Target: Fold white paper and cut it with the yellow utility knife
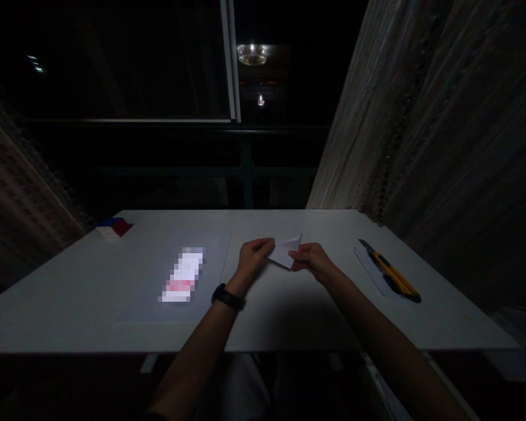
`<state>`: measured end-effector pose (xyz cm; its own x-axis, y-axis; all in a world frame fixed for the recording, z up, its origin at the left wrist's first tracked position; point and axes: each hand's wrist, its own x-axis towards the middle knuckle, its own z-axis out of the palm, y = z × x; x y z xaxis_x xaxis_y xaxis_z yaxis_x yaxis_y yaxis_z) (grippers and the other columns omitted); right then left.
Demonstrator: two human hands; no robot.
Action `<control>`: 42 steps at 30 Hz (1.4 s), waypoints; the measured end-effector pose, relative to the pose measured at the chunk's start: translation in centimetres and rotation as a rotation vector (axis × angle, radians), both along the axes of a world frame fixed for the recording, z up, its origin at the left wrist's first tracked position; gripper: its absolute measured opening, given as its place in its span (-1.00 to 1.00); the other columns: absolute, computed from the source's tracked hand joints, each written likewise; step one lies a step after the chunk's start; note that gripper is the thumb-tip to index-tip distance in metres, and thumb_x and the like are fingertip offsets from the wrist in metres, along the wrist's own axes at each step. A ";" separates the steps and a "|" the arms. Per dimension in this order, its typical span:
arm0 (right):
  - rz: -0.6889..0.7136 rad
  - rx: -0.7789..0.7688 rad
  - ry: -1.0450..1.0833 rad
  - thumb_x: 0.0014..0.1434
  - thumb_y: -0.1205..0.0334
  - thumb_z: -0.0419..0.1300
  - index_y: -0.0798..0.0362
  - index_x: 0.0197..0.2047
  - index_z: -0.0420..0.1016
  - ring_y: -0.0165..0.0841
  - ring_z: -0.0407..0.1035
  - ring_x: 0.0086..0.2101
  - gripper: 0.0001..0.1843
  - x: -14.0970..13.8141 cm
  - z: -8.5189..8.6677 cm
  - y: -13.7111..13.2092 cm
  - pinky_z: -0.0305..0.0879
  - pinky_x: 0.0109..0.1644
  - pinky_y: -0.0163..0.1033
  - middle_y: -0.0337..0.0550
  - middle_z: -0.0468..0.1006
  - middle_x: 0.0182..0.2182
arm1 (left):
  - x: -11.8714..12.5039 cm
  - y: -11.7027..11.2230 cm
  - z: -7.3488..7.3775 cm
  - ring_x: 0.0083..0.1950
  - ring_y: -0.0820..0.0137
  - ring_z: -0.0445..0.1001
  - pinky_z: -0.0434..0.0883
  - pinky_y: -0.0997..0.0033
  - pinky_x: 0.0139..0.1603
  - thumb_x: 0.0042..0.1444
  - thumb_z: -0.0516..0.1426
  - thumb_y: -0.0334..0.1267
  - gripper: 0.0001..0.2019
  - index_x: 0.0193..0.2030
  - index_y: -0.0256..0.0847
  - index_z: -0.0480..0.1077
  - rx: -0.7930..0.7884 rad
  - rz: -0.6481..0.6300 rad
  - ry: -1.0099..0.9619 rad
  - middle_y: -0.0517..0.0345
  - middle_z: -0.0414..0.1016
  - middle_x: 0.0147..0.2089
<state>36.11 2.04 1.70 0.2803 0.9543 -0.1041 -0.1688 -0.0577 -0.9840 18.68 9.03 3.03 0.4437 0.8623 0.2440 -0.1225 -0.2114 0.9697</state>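
Note:
A small folded piece of white paper (286, 251) is held just above the white table (289, 316), between both hands. My left hand (254, 256), with a black watch on its wrist, pinches the paper's left edge with closed fingers. My right hand (312, 260) grips the paper's right lower corner, fingers closed on it. The paper forms a pointed, triangular shape with its tip up and to the right.
A yellow and black utility knife (394, 275) lies on a paper strip at the right. A larger sheet with a blurred patch (184, 275) lies to the left. A red, white and blue block (114, 227) sits at the far left corner. Curtains hang on both sides; a dark window is behind.

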 end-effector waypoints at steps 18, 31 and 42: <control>0.054 -0.003 -0.010 -0.38 0.10 0.46 0.16 -0.70 0.39 -0.39 0.37 -0.65 -0.62 0.0 0.0 -0.2 0.37 -0.53 -0.28 -0.14 0.49 -0.69 | 0.7 -0.5 -0.6 -0.14 0.21 0.53 0.39 0.27 -0.07 -0.05 0.25 -0.18 -0.72 -0.19 -0.25 0.55 0.077 -0.021 0.106 -0.05 0.58 -0.18; 0.067 -0.020 0.030 -0.35 0.10 0.46 0.16 -0.68 0.39 -0.37 0.39 -0.63 -0.63 0.0 -0.4 -0.1 0.38 -0.50 -0.25 -0.13 0.50 -0.68 | 0.9 -1.0 -0.6 -0.19 0.20 0.54 0.43 0.26 -0.14 -0.03 0.23 -0.25 -0.78 -0.23 -0.26 0.57 0.096 0.072 0.091 -0.05 0.59 -0.24; 0.005 0.022 0.081 -0.35 0.11 0.47 0.14 -0.67 0.34 -0.33 0.45 -0.55 -0.60 -0.2 -0.6 0.1 0.45 -0.41 -0.21 -0.17 0.52 -0.62 | 1.0 -1.0 -0.6 -0.21 0.20 0.55 0.43 0.27 -0.13 -0.04 0.25 -0.27 -0.83 -0.28 -0.23 0.58 0.091 0.078 0.106 -0.03 0.60 -0.27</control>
